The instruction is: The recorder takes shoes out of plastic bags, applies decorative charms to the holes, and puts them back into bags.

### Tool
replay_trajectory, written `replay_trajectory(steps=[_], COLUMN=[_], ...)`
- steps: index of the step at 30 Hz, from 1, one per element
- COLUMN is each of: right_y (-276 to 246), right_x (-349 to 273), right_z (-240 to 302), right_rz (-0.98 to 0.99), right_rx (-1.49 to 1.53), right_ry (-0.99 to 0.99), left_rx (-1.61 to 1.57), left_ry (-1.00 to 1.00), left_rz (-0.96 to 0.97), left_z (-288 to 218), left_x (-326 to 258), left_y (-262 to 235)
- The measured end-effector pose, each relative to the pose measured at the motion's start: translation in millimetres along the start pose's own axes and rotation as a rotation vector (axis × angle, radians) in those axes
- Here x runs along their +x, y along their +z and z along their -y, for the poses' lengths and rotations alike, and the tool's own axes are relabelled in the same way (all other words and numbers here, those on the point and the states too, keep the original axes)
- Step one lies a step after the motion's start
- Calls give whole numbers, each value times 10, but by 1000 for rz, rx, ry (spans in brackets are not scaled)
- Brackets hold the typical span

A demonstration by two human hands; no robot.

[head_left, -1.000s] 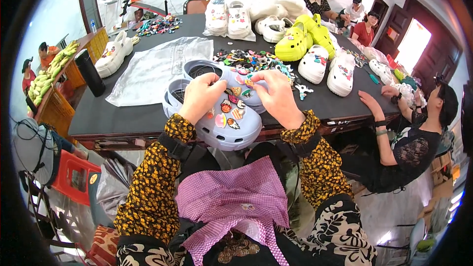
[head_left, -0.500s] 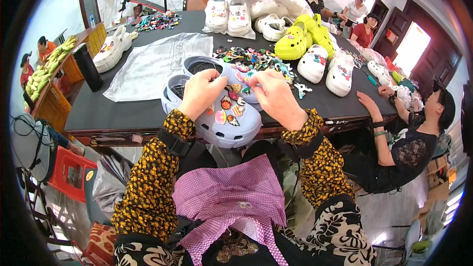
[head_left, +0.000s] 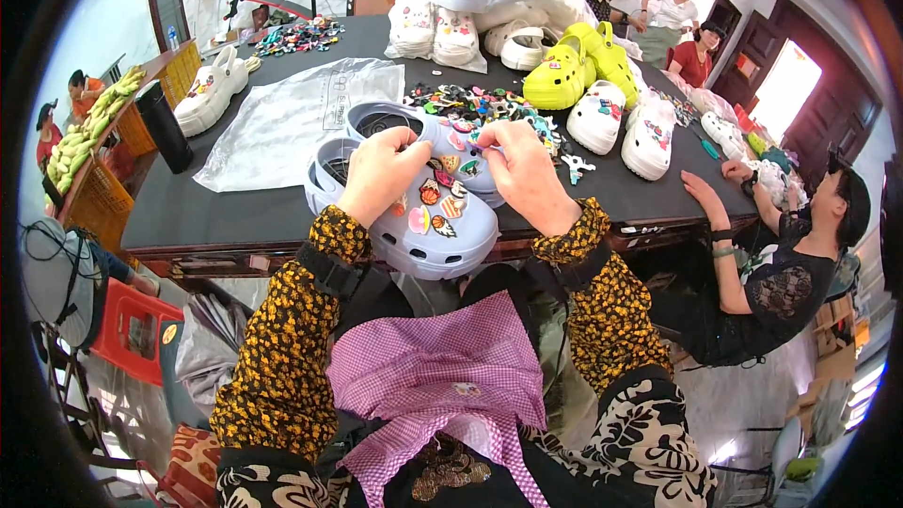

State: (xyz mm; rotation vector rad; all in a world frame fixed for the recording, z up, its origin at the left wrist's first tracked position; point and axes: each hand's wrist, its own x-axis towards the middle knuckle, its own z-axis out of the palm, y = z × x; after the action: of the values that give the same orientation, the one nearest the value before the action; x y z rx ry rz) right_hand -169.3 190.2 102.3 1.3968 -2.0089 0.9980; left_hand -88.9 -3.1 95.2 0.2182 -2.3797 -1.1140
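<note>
Two pale lavender clogs lie by the table's near edge. The nearer clog [head_left: 435,243] carries several colourful shoe charms on its upper, among them a pink one [head_left: 419,219]. Beyond it the farther clog [head_left: 376,114] is partly covered by my hands and also has charms. My left hand [head_left: 384,174] is closed, its thumb and fingers gripping between the two clogs' uppers. My right hand [head_left: 529,174] is closed in a pinch at the farther clog's charms; what its fingertips hold is hidden.
Loose charms [head_left: 489,108] are heaped behind the clogs. A clear plastic bag [head_left: 277,127] lies left, beside a black bottle [head_left: 166,127] and white clog [head_left: 212,89]. Lime clogs [head_left: 555,80] and white clogs [head_left: 649,136] stand right. A co-worker's hand [head_left: 701,198] rests on the table.
My right hand has shifted slightly, uncovering a green charm. At the back, the raised plastic bag has come down and a co-worker leans lower over it.
</note>
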Motion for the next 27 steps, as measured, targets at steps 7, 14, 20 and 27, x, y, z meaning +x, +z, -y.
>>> replay_trajectory(steps=[7,14,20,27], right_y=[37,-17,-29,-45], right_x=[16,4,-72,-155], right_z=[15,-27,19,53], right_rz=[-19,43,34,110], right_rx=[-33,-61,-90,-86], right_ry=[-61,-122,-120,-102], left_rx=[5,8,21,25], left_ry=[9,-11,19,6], left_rz=[6,15,-10,-16], left_z=[15,-31,15,18], left_x=[-2,-7,7,18], left_y=[-7,-21,12,38])
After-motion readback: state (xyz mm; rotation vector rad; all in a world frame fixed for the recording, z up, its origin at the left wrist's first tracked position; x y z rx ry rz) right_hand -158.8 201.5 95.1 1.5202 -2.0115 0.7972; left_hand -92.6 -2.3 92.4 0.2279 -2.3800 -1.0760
